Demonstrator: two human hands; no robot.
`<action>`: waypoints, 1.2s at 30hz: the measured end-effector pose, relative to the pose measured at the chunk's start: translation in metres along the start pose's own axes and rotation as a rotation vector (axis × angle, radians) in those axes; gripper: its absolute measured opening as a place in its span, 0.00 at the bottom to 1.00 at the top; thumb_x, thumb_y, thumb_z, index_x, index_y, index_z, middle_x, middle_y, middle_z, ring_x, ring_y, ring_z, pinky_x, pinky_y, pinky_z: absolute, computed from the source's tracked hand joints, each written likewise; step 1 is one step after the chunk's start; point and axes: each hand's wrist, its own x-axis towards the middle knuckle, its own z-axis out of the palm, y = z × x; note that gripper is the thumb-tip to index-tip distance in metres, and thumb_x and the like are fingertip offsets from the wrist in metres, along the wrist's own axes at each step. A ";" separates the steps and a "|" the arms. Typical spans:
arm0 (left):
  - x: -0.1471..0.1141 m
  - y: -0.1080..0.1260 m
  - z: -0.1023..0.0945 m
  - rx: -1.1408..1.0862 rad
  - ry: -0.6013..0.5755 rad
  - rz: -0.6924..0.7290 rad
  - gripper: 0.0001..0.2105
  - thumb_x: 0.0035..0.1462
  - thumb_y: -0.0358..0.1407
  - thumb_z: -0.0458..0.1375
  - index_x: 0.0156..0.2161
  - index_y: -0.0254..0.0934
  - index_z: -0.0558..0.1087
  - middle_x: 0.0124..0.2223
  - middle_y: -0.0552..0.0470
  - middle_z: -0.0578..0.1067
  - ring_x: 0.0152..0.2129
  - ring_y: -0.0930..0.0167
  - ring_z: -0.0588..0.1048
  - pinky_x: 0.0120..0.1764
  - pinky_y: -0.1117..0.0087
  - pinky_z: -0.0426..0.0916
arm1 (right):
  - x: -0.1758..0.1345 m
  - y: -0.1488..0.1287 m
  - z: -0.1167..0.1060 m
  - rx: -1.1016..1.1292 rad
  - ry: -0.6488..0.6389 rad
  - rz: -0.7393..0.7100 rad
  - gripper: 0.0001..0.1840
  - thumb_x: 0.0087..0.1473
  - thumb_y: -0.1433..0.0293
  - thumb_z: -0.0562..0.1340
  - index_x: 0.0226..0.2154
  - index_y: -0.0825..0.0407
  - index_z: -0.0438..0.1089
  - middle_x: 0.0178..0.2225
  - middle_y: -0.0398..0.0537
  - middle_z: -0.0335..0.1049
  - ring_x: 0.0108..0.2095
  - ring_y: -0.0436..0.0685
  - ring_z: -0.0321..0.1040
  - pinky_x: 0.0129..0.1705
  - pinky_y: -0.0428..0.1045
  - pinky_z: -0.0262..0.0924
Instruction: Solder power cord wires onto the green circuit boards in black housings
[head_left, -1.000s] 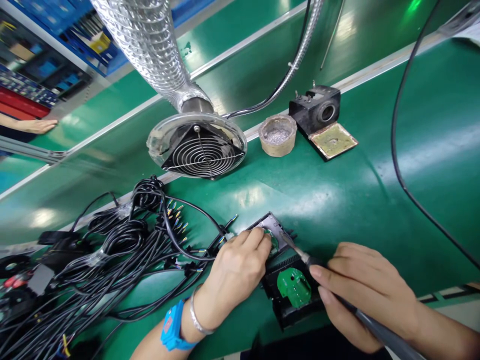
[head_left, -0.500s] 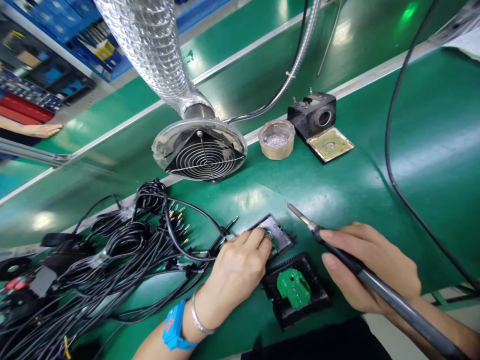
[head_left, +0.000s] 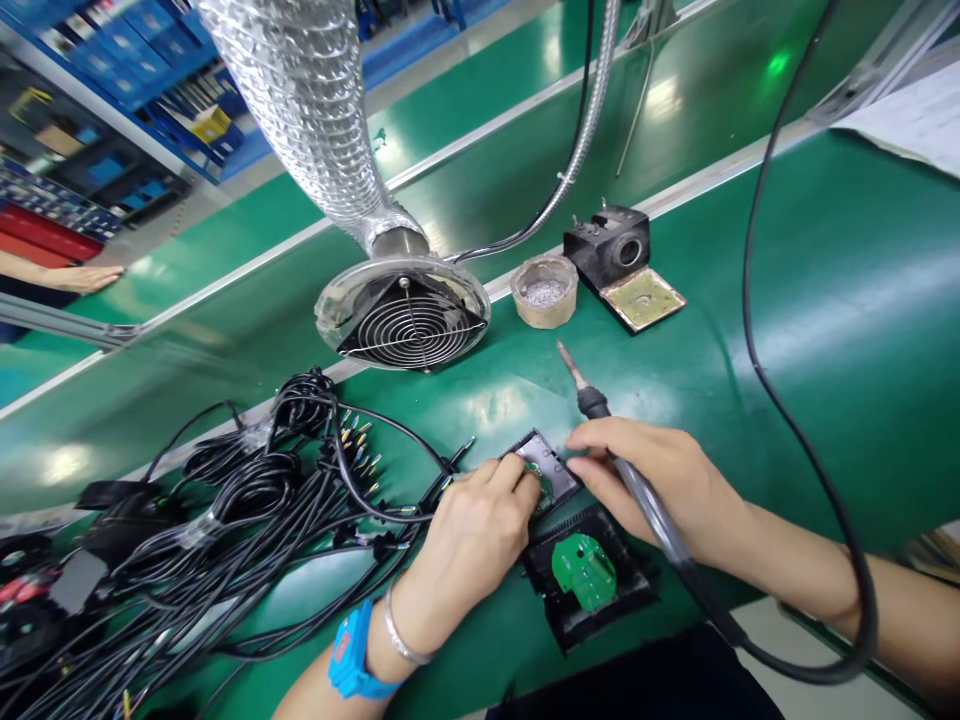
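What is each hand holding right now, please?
Left hand: fingers pinching the small green circuit board.
Right hand: closed on the black-handled soldering iron.

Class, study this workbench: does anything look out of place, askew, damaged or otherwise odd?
The black cables sprawl in a loose tangle beside the left hand. The soldering iron in the right hand has its tip raised off the black tray, pointing away. Nothing looks spilled or broken.

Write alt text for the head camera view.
A right hand holds a soldering iron, tip raised off the green bench, while the left hand presses on a small black housing. Black cables lie left, a fume-extractor fan behind.
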 end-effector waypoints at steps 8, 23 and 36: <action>0.005 0.000 -0.008 -0.025 -0.011 -0.015 0.08 0.55 0.24 0.51 0.36 0.37 0.71 0.33 0.51 0.69 0.28 0.67 0.69 0.29 0.65 0.68 | -0.011 -0.006 -0.002 0.049 0.038 0.064 0.11 0.56 0.75 0.58 0.43 0.51 0.65 0.36 0.43 0.72 0.32 0.46 0.70 0.37 0.42 0.66; 0.012 0.003 -0.020 0.026 -0.146 -0.001 0.11 0.57 0.25 0.49 0.36 0.37 0.73 0.33 0.51 0.70 0.28 0.67 0.68 0.37 0.62 0.69 | -0.032 0.001 -0.006 0.072 0.184 0.113 0.12 0.56 0.75 0.58 0.44 0.50 0.65 0.35 0.43 0.72 0.31 0.47 0.71 0.36 0.43 0.67; 0.046 -0.012 -0.028 0.039 -0.065 -0.012 0.09 0.57 0.30 0.56 0.43 0.36 0.64 0.38 0.51 0.69 0.34 0.67 0.68 0.38 0.65 0.66 | -0.035 0.005 -0.007 0.078 0.219 0.134 0.12 0.56 0.74 0.58 0.45 0.50 0.65 0.35 0.43 0.72 0.30 0.48 0.70 0.36 0.44 0.67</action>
